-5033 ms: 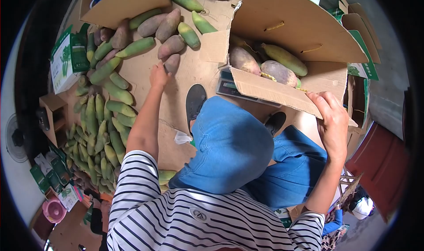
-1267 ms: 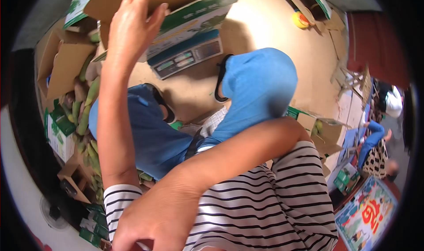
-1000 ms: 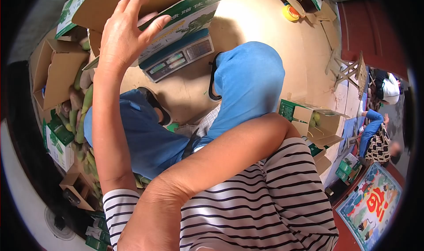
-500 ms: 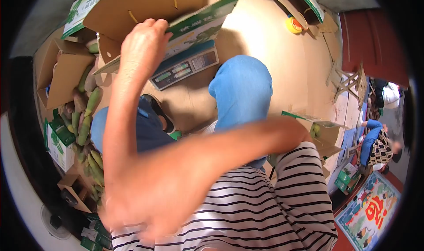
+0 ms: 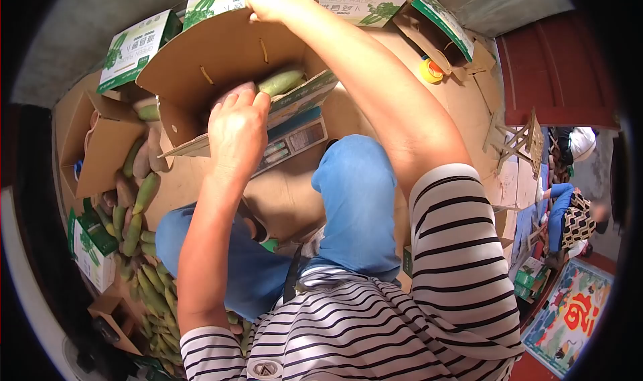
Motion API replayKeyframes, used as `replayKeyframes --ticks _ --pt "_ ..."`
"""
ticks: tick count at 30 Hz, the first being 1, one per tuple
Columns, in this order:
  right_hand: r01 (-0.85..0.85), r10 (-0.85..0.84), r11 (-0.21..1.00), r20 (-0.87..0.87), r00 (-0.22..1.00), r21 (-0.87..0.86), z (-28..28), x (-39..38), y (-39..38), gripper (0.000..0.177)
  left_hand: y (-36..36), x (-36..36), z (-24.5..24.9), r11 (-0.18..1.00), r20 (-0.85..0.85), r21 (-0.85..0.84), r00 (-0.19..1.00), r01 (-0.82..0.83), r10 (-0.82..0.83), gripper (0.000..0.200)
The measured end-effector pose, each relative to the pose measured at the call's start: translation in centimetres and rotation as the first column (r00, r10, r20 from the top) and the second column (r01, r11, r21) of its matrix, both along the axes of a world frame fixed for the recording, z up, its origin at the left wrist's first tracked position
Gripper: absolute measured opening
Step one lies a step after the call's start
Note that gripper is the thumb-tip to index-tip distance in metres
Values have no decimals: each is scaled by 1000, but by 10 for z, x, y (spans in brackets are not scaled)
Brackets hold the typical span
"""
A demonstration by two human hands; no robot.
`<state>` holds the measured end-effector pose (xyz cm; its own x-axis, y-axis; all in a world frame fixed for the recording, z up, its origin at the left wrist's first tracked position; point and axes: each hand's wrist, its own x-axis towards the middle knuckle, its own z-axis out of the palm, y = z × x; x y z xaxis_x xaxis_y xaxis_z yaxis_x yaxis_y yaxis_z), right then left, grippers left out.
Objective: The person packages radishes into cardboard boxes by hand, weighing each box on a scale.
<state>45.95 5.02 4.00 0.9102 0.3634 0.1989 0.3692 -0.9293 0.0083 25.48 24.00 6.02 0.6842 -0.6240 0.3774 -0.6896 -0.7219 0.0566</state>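
A cardboard box with a raised lid and yellow cord loops stands before me. Inside it lie a green radish and a paler one, partly covered by my fingers. My left hand is closed over the box's near edge, fingertips pointing inward. At the top of the raised lid, my right hand pinches the edge. A digital scale shows under the near side of the box, its display partly hidden.
Green radishes are heaped at left, beside an open carton. Printed radish boxes stand along the back wall. A yellow tape roll lies at back right. Beyond a red door, another person is visible.
My right hand has swung from low near my shirt up to the lid's top edge. My left hand remains at the near edge. Radishes inside the box now show.
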Motion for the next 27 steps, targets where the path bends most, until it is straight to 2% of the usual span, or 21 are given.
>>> replayKeyframes --ticks 1,2,5,6,7,8,9,10,12,13,14,16,17,18,19,21,22,23,24,26,27 --pt "-13 -2 995 -148 989 -101 12 -5 1 25 -2 -1 1 1000 11 7 1000 -1 1 17" --pt "-47 28 991 -149 988 -125 40 -36 -4 23 -6 -3 3 1000 0 19 1000 0 0 13" --pt "-16 2 995 -140 990 -96 47 -65 -32 23 -22 -9 9 996 17 40 997 79 -79 10" --pt "-29 18 994 -111 994 -103 47 -78 -51 18 -32 -14 12 991 31 45 991 128 -130 9" --pt "-53 41 988 -83 996 -146 47 -90 -77 25 -45 -19 16 982 38 49 983 180 -182 8" --pt "-36 44 993 73 996 -117 31 -98 -113 23 -57 -25 20 972 40 53 972 231 -233 8" --pt "91 -85 987 51 995 -134 44 -132 -136 19 -69 -31 24 955 50 52 955 291 -294 6" --pt "-8 3 1000 186 983 27 47 -168 -162 18 -82 -37 27 934 55 39 933 355 -357 6" --pt "264 -264 964 8 964 43 59 -239 -202 22 -107 -48 31 875 69 5 873 484 -483 7" --pt "291 -291 957 18 957 0 45 -269 -235 39 -122 -54 31 829 82 -24 827 559 -556 7" --pt "465 -469 883 -124 875 -57 57 -310 -243 49 -137 -60 28 786 99 -22 783 618 -614 7" --pt "587 -575 802 -121 809 108 53 -396 -269 53 -168 -74 23 704 114 2 700 710 -705 6" --pt "734 -695 678 -300 654 30 55 -432 -282 53 -182 -80 20 665 114 26 659 747 -744 6" --pt "800 -752 593 -294 589 86 34 -477 -305 56 -193 -85 16 667 103 46 661 744 -744 6" --pt "860 -808 510 -324 492 32 29 -511 -307 56 -202 -90 24 678 122 -91 684 729 -719 7" --pt "925 -886 358 -362 292 -130 -6 -569 -329 52 -205 -95 52 707 143 -156 724 690 -675 9" --pt "921 -914 337 -302 271 -193 -27 -586 -332 47 -202 -94 59 697 89 -213 724 684 -684 12" --pt "938 -958 228 -231 169 -261 -50 -607 -345 43 -196 -90 58 700 92 -247 735 670 -672 15" --pt "986 -980 14 -199 -19 -164 -63 -639 -367 45 -188 -84 55 729 71 -237 760 642 -646 15" --pt "980 -907 -118 -384 -172 -159 -53 -683 -393 49 -169 -70 47 797 24 -194 815 572 -579 15" --pt "968 -912 -155 -347 -217 -197 -54 -696 -396 49 -161 -65 44 828 -3 -170 840 534 -542 16"
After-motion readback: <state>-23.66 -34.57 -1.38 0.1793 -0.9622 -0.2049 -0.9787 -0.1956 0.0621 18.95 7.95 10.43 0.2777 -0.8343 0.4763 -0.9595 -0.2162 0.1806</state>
